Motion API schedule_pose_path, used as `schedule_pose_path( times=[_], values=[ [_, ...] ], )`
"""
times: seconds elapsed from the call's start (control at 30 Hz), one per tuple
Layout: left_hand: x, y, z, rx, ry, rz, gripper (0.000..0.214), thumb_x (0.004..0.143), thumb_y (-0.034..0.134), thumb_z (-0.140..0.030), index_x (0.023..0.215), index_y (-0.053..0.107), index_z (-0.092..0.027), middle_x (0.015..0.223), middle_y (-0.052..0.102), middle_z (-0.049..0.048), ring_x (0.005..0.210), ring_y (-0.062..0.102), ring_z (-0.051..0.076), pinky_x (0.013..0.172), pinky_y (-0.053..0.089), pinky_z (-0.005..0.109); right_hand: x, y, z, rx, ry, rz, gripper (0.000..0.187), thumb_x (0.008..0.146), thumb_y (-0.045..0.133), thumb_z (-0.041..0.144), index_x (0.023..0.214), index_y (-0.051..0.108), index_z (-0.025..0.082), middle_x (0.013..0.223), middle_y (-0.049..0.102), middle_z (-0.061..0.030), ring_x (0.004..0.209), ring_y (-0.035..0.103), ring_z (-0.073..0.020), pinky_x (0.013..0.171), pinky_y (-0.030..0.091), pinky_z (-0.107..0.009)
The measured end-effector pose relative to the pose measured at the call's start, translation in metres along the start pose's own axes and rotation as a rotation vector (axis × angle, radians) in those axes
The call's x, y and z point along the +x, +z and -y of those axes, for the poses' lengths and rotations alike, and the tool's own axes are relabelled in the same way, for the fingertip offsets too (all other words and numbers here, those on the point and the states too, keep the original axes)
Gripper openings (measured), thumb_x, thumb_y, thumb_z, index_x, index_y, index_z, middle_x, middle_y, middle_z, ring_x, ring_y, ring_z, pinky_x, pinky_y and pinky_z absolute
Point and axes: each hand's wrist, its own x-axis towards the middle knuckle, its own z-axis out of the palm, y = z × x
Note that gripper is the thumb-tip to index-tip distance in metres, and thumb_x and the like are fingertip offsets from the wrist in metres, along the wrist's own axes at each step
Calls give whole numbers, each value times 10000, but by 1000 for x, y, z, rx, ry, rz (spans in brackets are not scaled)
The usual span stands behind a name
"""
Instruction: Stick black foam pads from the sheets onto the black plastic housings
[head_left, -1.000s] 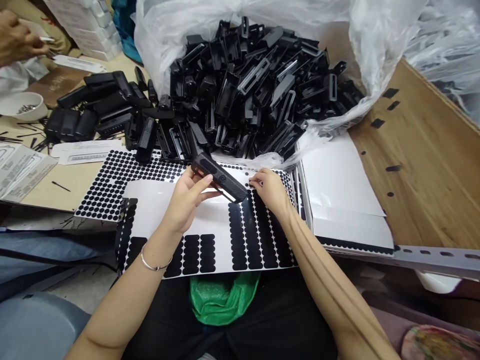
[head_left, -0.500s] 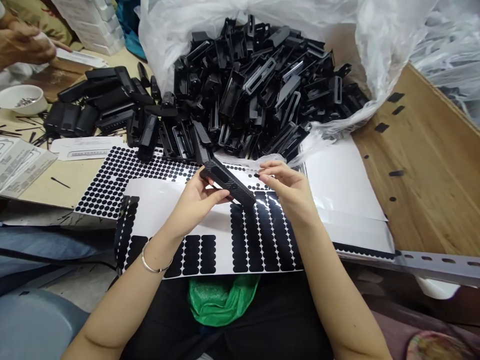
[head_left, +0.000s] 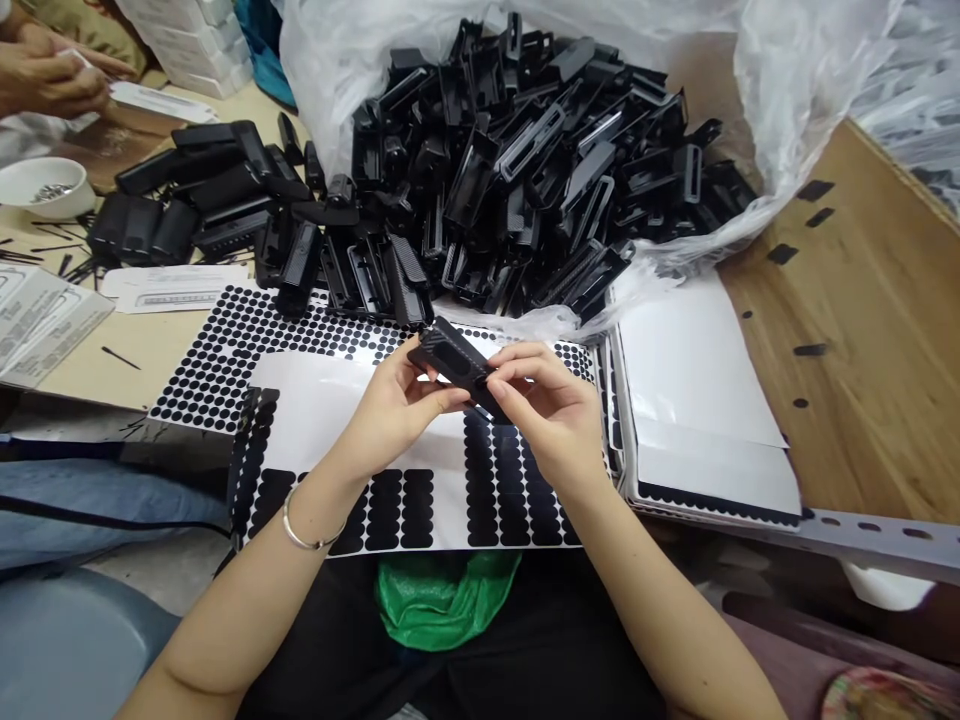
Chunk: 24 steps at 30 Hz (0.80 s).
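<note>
My left hand (head_left: pixel 401 405) is closed around a long black plastic case (head_left: pixel 454 358) with a ribbed surface, held tilted above the sticker sheets. My right hand (head_left: pixel 551 410) has its thumb and index finger pinched at the case's face, on a small black round sticker (head_left: pixel 482 381) that the fingertips mostly cover. Beneath both hands lies a white sheet of black stickers (head_left: pixel 446 500), with some rows bare. A second sheet of small black dots (head_left: pixel 214 365) lies behind it at the left.
A clear plastic bag (head_left: pixel 319 90) full of black plastic parts (head_left: pixel 517 180) stands at the back. More black cases (head_left: pixel 217 190) are piled left, near a white bowl (head_left: pixel 46 188) of small metal pieces. Another person's hands (head_left: pixel 49 75) work at far left. White sheets (head_left: pixel 697 370) are stacked right.
My right hand has moved left and brought the round sticker from beside the case onto its face. The left hand still holds the case, in nearly the same place.
</note>
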Motion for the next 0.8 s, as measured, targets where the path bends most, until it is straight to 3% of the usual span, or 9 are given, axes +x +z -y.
schedule_pose_path(
  times=[0.27,0.53,0.7,0.8],
  values=[
    [-3,2,-2,35,57,-56,322,650,905,-258,801,626,-201,720,551,-46,716,635,143,707,653,328,-5,5,0,-151,-100,-79,64,861,702,212,813,708,254,943,671,-35,947,651,-212,818,585,-394],
    [-11,8,3,95,188,-164,329,638,918,-267,737,608,-219,652,528,-49,713,607,160,736,590,332,-11,5,3,-452,-464,-172,216,882,694,139,945,754,337,883,691,-22,830,661,-226,751,568,-441],
    [-12,4,2,128,232,-201,327,662,906,-262,753,594,-223,666,524,-54,744,626,162,755,587,325,-15,-1,5,-680,-641,-61,429,868,665,72,1136,722,402,997,731,-31,973,662,-270,848,570,-499],
    [-10,1,-1,80,210,-157,356,678,896,-271,749,551,-219,692,535,-57,745,648,155,751,615,323,-16,-4,11,-736,-588,-16,407,887,645,94,1161,728,384,1089,735,-45,1044,648,-292,1004,498,-585]
  ],
)
